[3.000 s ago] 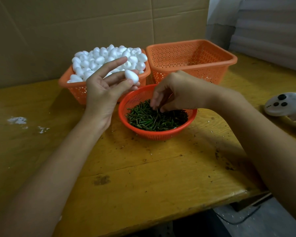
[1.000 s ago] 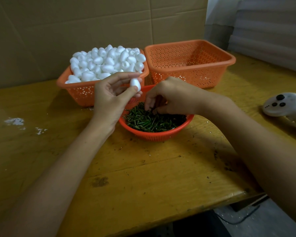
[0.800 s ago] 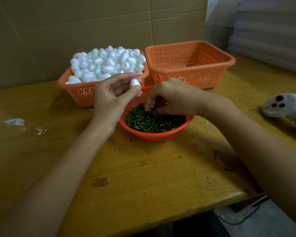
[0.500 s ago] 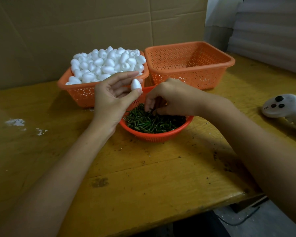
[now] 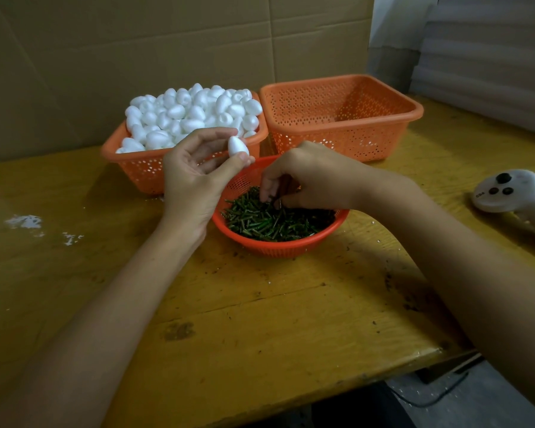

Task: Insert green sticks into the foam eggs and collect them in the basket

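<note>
Logging the left hand (image 5: 195, 180) first: what did it have? (A)

It pinched one white foam egg (image 5: 238, 146), thumb below and forefinger above, narrow end up. The other fingers lay loosely curled behind the egg. The palm faced the camera. (B)

And the right hand (image 5: 309, 177)? (A)

The back of the hand was up and the fingers were bent downward, with the fingertips (image 5: 267, 193) among the green sticks (image 5: 269, 222). Thumb and forefinger were close together. Could not tell whether they gripped a stick, because the tips were in shadow and partly buried. (B)

Where was the egg relative to the right fingers? (A)

Above them and to their left, near but apart. (B)

Where were the sticks? (A)

Heaped in a round basket (image 5: 278, 247), directly under the right fingertips. The left thumb hung over the basket's far-left rim. (B)

Anything else? (A)

Just beyond the left fingers, a heap of foam eggs (image 5: 192, 112) filled the egg basket (image 5: 142, 171). Beyond the right knuckles stood a second rectangular basket (image 5: 346, 137), orange and perforated, close beside the egg basket. Could not tell whether the two touched. A white controller (image 5: 513, 193) lay well to the right of the right hand on the wooden table (image 5: 260, 319). White crumbs (image 5: 25, 220) lay well to the left of the left hand. A cardboard sheet (image 5: 136, 41) stood behind both rectangular baskets. (B)
</note>
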{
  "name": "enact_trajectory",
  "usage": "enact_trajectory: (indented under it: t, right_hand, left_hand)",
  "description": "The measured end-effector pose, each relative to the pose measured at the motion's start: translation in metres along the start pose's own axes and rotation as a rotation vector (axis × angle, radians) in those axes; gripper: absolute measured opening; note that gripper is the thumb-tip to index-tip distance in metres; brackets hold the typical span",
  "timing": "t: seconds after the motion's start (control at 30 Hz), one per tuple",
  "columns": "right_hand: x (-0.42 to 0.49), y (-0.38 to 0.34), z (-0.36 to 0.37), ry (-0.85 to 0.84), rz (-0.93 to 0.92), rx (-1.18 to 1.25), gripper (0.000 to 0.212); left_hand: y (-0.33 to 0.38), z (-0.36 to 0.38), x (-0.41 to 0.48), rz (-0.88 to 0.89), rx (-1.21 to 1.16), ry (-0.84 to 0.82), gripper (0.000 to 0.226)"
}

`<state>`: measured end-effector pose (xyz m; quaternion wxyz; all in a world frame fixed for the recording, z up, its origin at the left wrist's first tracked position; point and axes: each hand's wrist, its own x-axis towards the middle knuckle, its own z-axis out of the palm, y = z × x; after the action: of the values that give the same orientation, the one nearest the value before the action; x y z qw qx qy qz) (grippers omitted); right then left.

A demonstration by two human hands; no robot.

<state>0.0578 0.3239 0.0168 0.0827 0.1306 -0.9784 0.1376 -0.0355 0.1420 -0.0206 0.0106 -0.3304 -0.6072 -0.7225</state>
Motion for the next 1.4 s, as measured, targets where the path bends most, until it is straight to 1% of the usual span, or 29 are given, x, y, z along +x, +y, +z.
enact_trajectory:
  t: [0.1,0.37,0.8,1.4]
  right_hand:
    - [0.0004,0.0001,0.0000,-0.004,0.004,-0.001,0.037]
    - [-0.0003,0.0000,0.0002,-0.002,0.006,0.000,0.036]
    - [-0.0004,-0.0004,-0.0003,-0.002,-0.001,-0.008,0.036]
    - [-0.0005,-0.0013,-0.0007,-0.012,0.003,-0.015,0.037]
  left_hand:
    - [-0.0003,-0.0001,0.0004,-0.024,-0.031,0.016,0.036]
    - [-0.0005,-0.0027,0.0014,-0.010,-0.069,-0.012,0.031]
    - [0.0002,-0.0010,-0.0011,0.043,0.016,-0.075,0.030]
    - [-0.0004,-0.0003,-0.0024,0.033,0.000,-0.080,0.030]
